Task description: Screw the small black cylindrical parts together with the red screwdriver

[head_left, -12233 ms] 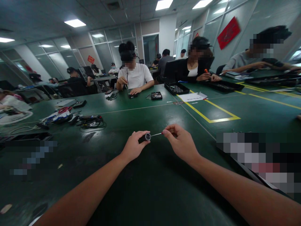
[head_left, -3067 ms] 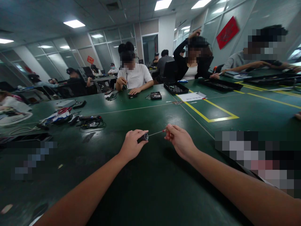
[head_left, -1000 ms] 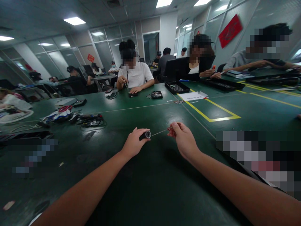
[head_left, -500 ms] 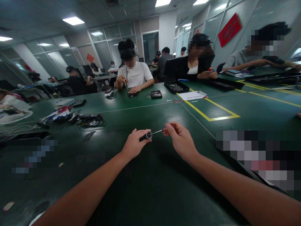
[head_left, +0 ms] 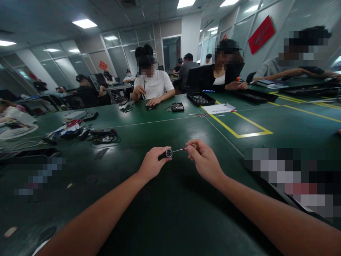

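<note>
Office-type room used as a shared workshop. Office signs: panel lights (head_left: 84, 24) and a vent (head_left: 128, 3) in the ceiling, glass partitions (head_left: 117, 56) at far side and right, white column (head_left: 189, 35), dark chairs (head_left: 192, 81), red sign (head_left: 261, 35) on right-hand glass. Workshop signs: big green table (head_left: 160, 220) filling the near area, yellow tape (head_left: 254, 135) marking off areas at right, black tray (head_left: 205, 103) of small parts at far side, heaped cables (head_left: 105, 138) left. Person in white shirt (head_left: 160, 85) bent over a small dark item, far side; more people seated around, both sides.
</note>
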`<state>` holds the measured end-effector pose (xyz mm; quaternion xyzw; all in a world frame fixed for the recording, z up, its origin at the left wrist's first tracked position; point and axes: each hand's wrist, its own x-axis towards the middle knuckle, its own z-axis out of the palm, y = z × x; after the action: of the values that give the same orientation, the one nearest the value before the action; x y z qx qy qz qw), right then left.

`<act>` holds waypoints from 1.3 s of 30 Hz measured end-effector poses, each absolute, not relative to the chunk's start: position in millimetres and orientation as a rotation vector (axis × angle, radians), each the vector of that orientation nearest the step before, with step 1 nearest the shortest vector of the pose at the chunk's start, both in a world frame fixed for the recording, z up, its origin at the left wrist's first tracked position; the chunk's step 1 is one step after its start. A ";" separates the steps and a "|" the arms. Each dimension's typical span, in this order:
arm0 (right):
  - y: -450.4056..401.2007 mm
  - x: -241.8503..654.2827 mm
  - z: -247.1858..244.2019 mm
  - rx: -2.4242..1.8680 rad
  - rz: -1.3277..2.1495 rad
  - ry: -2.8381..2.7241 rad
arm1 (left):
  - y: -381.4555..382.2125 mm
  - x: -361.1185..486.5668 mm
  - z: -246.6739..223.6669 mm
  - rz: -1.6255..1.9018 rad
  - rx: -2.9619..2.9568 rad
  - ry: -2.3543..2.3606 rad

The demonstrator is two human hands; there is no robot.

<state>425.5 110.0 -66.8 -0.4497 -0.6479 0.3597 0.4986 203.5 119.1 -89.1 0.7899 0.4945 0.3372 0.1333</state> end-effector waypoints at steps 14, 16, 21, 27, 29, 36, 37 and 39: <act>104.7 425.0 -61.0 -1.159 0.674 -1.692 | 118.6 203.7 -90.7 0.989 2.296 1.420; 103.6 425.1 -59.5 -1.159 0.657 -1.708 | 118.3 204.7 -90.2 0.989 2.305 1.403; 106.8 424.9 -63.5 -1.186 0.748 -1.625 | 118.8 205.3 -90.6 0.992 2.308 1.399; 122.8 423.5 -74.4 -1.031 0.996 -1.357 | 116.9 204.9 -87.1 0.989 2.328 1.442; 128.6 424.6 -77.4 -1.009 1.114 -1.236 | 116.4 205.2 -84.8 0.977 2.374 1.437; 132.7 427.5 -83.3 -1.077 1.087 -1.177 | 119.3 203.4 -86.0 0.858 2.375 1.490; 131.1 426.9 -82.2 -1.080 1.063 -1.206 | 119.6 203.2 -87.0 0.861 2.378 1.490; 127.6 425.4 -78.8 -1.076 1.002 -1.269 | 119.7 203.2 -88.5 0.868 2.389 1.491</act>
<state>425.4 127.6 -78.8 -0.4573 -0.5396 0.4257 0.5644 203.2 119.7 -88.5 0.8069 0.5035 0.2932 0.0971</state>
